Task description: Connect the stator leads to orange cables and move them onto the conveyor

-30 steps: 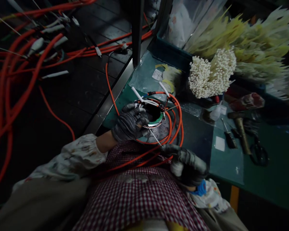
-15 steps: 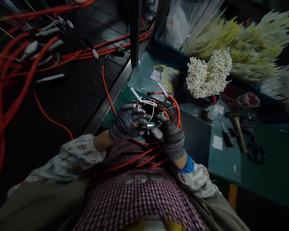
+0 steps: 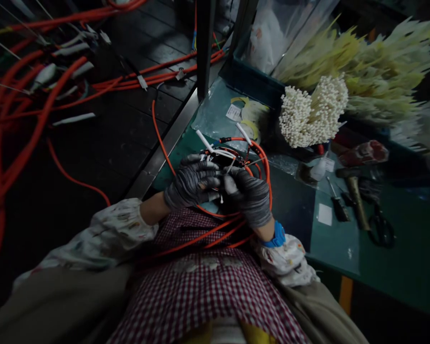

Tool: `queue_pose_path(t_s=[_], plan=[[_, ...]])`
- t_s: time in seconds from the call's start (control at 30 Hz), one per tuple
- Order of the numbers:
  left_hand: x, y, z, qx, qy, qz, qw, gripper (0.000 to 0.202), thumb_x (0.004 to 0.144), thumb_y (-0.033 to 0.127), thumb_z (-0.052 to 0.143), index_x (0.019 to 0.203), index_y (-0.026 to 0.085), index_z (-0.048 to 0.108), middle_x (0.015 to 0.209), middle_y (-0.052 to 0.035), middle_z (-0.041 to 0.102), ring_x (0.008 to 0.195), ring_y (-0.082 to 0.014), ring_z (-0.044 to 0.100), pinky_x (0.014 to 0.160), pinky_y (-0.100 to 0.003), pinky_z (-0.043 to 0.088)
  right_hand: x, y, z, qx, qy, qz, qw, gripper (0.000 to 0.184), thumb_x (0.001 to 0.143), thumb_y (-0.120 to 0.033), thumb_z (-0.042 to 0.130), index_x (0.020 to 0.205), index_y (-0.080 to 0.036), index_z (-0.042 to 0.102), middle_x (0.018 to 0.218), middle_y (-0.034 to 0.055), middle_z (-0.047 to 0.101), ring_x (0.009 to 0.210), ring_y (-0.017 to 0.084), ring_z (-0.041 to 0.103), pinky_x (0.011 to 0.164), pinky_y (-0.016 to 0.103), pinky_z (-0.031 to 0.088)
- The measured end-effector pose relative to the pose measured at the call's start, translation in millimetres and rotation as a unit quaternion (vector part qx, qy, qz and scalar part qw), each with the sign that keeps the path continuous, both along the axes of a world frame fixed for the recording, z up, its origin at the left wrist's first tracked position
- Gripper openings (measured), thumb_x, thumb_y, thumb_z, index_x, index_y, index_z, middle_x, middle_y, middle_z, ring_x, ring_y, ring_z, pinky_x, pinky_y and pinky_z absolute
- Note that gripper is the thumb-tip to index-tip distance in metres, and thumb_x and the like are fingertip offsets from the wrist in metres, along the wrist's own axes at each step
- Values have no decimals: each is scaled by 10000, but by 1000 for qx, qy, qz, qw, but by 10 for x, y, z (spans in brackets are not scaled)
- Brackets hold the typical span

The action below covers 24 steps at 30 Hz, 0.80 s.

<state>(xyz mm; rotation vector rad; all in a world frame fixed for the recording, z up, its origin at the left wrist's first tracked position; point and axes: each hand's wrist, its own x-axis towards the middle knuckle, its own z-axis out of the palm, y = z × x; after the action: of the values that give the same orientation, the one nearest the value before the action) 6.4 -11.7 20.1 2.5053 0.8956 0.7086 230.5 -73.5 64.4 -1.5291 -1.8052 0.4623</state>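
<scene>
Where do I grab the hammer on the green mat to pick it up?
Take the hammer by the middle of its long handle, coming from straight above. It seems to lie flat on the green mat, so the top of the handle is free, and the scissors sit close to its lower end.

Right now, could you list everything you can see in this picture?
orange-red insulated cables: many, orange-red, tangled on the dark floor at left, looped around the hands
round wired fitting: one, dark with white wires, between the hands
bundle of white bead-tipped stems: one, white, on the bench beyond the hands
pale fringed bundles: several, yellow-green, behind the white bundle
hammer: one, tan handle, on the green work mat at right
scissors: one pair, black, beside the hammer
screwdriver: one, black handle, beside the hammer
red-and-white checked apron: one, on the person's front
left hand: grey glove, around the fitting
right hand: grey glove, blue wristband, at the fitting
</scene>
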Motion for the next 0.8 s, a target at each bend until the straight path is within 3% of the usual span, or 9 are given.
queue_pose_path(t_s=[0.13, 0.3, 0.43, 0.67, 0.8], plan=[[0, 11, -29, -1, -29, -7, 1000, 195, 1009, 508, 773, 1059, 337, 853, 1240, -34, 883, 1294, -332, 797, 1358, -603, 461, 7, 24, 11, -9, 82, 5, 997, 285, 1097, -437, 666, 1080, -238, 869, 947, 62, 891, 845, 253, 825, 806, 412, 688], [2, 12, -31, 10, -63, -17, 998, 178, 1019, 500, 777, 1066, 340, 838, 1238, -18, 881, 1268, -325, 805, 1328, -621, 495, 66, 21, 75, -58, 255, 26, 965, 302, 1094, -545, 724, 1075, -284, 875, 1042, 38, 907, 958, 252, 856, 907, 425, 744], [15, 9, -4, -18, -63, -9, 998, 158, 1003, 479, 792, 1012, 324, 817, 1194, -26, 873, 1264, -323, 793, 1334, -628, 485, 146, 20, 109, -89, 265, 58, 958, 215, 1006, -474, 855, 1060, -266, 865, 1010, 28, 900, 904, 230, 850, 847, 391, 750], [6, 37, -57, 8, -52, -24, 998, 165, 1022, 484, 774, 1067, 347, 853, 1207, -27, 873, 1269, -327, 794, 1341, -598, 471, 158, 30, 26, -49, 257, 85, 961, 96, 1016, -321, 828, 1092, -278, 869, 1028, 18, 898, 919, 223, 846, 858, 384, 729], [-15, 36, -67, 33, -49, -20, 998, 218, 1043, 505, 752, 1145, 349, 864, 1251, -27, 874, 1279, -326, 798, 1335, -574, 478, 190, 16, -50, -31, 217, 102, 970, 110, 1055, -323, 790, 1126, -289, 867, 1031, 20, 889, 916, 228, 838, 872, 406, 727]])
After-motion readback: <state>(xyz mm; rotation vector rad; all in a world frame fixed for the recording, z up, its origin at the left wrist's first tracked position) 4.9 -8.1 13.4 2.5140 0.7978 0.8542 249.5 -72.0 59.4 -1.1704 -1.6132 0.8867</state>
